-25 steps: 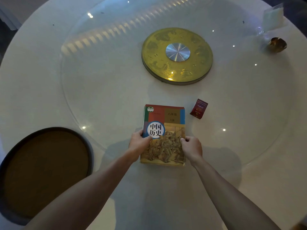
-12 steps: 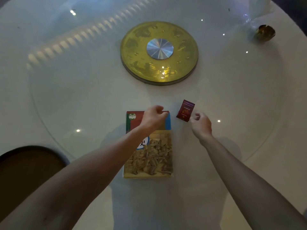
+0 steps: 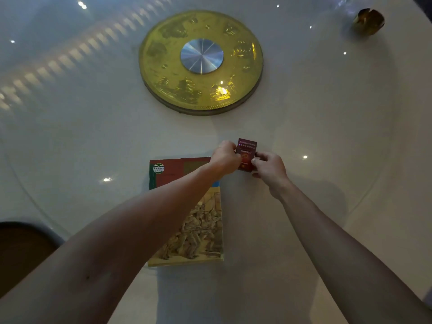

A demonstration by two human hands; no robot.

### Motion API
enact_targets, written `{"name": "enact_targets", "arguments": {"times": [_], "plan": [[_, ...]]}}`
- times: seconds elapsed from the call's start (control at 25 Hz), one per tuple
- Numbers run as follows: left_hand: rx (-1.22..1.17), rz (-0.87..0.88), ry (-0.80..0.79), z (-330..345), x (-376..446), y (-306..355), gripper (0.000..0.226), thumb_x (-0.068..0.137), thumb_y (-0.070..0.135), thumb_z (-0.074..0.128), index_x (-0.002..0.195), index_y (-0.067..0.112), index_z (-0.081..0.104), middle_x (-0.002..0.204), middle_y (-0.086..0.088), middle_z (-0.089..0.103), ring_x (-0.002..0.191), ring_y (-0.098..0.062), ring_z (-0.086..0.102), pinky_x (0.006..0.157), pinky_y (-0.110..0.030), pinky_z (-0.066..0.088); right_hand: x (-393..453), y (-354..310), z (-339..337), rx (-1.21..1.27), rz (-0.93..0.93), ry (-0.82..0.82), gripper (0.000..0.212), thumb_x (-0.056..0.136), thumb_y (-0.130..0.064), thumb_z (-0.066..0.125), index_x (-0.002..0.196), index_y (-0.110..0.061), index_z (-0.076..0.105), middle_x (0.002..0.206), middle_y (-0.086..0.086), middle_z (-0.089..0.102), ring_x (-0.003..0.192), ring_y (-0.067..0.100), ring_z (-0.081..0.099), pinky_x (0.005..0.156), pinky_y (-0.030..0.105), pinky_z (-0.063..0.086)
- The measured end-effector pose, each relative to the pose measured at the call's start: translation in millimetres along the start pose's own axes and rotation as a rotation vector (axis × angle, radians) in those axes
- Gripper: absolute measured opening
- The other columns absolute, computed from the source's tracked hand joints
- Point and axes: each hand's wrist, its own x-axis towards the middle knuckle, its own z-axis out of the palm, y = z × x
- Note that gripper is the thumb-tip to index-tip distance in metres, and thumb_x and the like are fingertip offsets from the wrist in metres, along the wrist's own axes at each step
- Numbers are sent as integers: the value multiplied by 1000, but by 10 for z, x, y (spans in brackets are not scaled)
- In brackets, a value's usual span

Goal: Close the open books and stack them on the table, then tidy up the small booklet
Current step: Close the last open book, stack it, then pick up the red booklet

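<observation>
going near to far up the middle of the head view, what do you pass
closed book → small red booklet held between left hand and right hand → gold disc with silver hub

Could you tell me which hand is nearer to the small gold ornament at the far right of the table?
Right. The right hand is on the small red booklet, on the side toward the gold ornament; the left hand grips the booklet's other side.

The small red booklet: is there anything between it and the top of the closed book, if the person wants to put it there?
Only the person's own left forearm crosses the closed book. Both the left hand and the right hand hold the red booklet just beyond the book's far right corner. No other object lies between.
</observation>
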Motion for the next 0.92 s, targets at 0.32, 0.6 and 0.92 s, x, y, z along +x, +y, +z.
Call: {"name": "enact_targets", "arguments": {"times": [0.32,0.6,0.92], "plan": [[-218,31,93,-212,-239,-40,33,92,21,67,124,15,60,113,-7,71,95,-19,70,65,-22,51,-266,-189,-13,60,-61,47,26,96,-9,62,122,-11,62,109,14,71,90,26,70,64,33,53],[-395,60,215,-838,-800,-471,35,90,21,71,123,12,66,109,-6,74,86,-14,71,59,-15,52,-872,-599,444,76,-157,-48,24,96,-7,62,120,-11,65,106,12,74,92,26,73,67,32,54],[-608,-73,451,-1669,-1618,-2028,35,72,25,77,106,16,76,90,-3,79,83,-20,77,82,-46,62,-1656,-800,1961,-111,-220,-319,20,95,2,62,112,-9,65,103,15,73,88,27,72,80,43,61]]}}
